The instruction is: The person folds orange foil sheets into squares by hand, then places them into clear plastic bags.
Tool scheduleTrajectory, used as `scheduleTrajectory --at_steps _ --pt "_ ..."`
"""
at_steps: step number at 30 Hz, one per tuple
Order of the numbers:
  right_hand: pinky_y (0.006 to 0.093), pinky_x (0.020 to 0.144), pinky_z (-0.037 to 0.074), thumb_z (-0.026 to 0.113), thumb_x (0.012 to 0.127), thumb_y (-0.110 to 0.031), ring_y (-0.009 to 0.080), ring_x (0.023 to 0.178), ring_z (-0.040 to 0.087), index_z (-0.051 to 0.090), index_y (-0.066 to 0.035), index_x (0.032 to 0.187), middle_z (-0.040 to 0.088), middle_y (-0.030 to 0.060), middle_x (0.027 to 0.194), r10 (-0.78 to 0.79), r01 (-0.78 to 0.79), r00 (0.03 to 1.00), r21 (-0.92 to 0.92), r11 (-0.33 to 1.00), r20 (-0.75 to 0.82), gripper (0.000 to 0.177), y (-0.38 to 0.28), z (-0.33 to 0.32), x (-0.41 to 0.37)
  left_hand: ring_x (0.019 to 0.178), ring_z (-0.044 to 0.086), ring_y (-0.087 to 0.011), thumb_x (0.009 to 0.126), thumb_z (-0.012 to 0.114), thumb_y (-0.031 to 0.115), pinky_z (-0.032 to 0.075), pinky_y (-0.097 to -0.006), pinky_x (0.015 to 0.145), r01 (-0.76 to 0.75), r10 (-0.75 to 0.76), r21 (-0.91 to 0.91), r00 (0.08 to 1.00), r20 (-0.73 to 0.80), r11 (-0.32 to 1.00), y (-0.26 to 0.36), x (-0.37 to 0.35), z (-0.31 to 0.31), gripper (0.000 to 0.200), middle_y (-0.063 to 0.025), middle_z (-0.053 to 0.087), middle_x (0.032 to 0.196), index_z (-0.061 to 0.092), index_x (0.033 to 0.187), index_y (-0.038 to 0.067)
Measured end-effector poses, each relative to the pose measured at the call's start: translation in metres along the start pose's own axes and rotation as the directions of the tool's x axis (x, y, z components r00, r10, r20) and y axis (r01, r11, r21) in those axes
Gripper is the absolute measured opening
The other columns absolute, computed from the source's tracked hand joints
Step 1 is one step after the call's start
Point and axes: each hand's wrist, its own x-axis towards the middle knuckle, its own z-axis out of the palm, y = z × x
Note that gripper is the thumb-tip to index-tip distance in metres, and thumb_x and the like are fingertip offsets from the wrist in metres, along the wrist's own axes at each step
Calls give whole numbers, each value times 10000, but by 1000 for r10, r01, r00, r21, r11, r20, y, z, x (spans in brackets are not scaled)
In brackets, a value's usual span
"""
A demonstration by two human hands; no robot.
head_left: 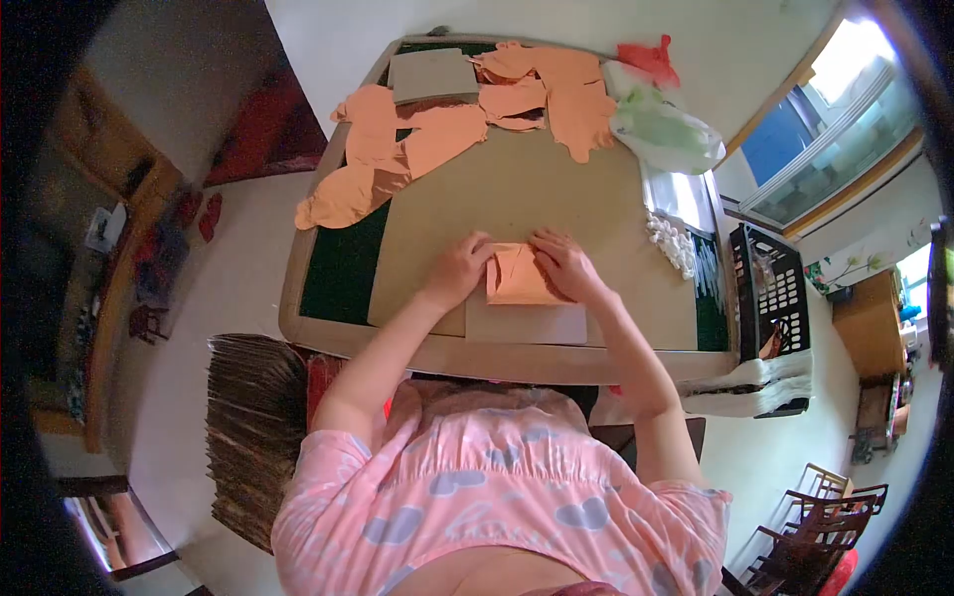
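A folded, shiny orange sheet (522, 276) lies in front of me, its near part over a pale grey card (527, 326). My left hand (465, 266) is closed at the sheet's left edge, fingertips near its upper corner. At the upper right edge, my right hand (564, 264) has its fingers bent over the sheet. Dark gaps show along both sides of the fold. Beneath lies a large brown board (437, 219) on the table. The undersides of the fingers are hidden.
Cut orange sheets (363, 139) lie around the table's far and left edges, with a grey card stack (434, 77) among them. At right are a plastic bag (671, 134), white pieces (672, 243) and a black crate (770, 288). Stacked brown sheets (253, 427) stand at lower left.
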Motion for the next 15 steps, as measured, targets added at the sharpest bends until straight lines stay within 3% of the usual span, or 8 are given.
scheduleTrajectory --at_steps 1,4,6,9,12,14,15 --pt "470 1045 342 487 933 -213 325 1253 457 559 -27 1228 528 139 1312 -132 122 989 -141 983 -63 356 -1 7 -10 965 588 -348 837 578 60 504 -412 807 28 -29 -34 999 -35 999 1 0 2 230 -130 543 1170 564 1066 67" --pt "519 1089 247 476 942 -252 314 1304 392 515 -35 1279 509 140 1333 -108 93 992 -194 977 -72 403 -12 16 -30 947 579 -381 870 523 48 496 -436 795 106 -115 -117 991 -70 987 7 -2 6 213 -152 534 1168 500 1082 42" --pt "512 1089 254 461 946 -261 310 1306 390 500 -38 1292 492 140 1350 -144 112 984 -272 956 -101 413 -10 22 -37 947 572 -395 883 495 41 490 -453 776 146 -151 -134 988 -32 980 9 0 3 194 -164 528 1163 469 1074 36" --pt "510 1089 255 452 947 -269 310 1312 380 486 -41 1305 470 140 1370 -151 112 983 -319 941 -102 426 -12 24 -41 970 532 -397 862 497 38 469 -431 807 40 -48 -73 992 -113 997 6 0 7 181 -180 495 1123 416 1025 30" --pt "509 1087 259 451 947 -265 315 1308 382 480 -38 1307 467 144 1371 -143 106 985 -317 942 -95 427 -15 21 -39 967 532 -365 820 570 54 459 -432 814 132 -147 -126 982 -117 983 11 -13 -2 186 -152 512 1061 442 954 43" --pt "505 1085 264 450 946 -260 317 1304 386 476 -36 1307 469 146 1368 -141 104 985 -315 944 -98 426 -14 19 -37 921 555 -313 781 656 87 482 -401 775 -143 137 -81 988 -76 986 43 -39 -27 192 -132 541 959 547 931 38" --pt "503 1085 266 450 946 -257 317 1303 387 473 -35 1308 470 146 1366 -138 102 986 -310 945 -98 425 -14 19 -35 921 552 -301 764 673 98 483 -392 783 -211 211 -101 977 -16 972 61 -47 -36 188 -120 541 957 565 909 45"
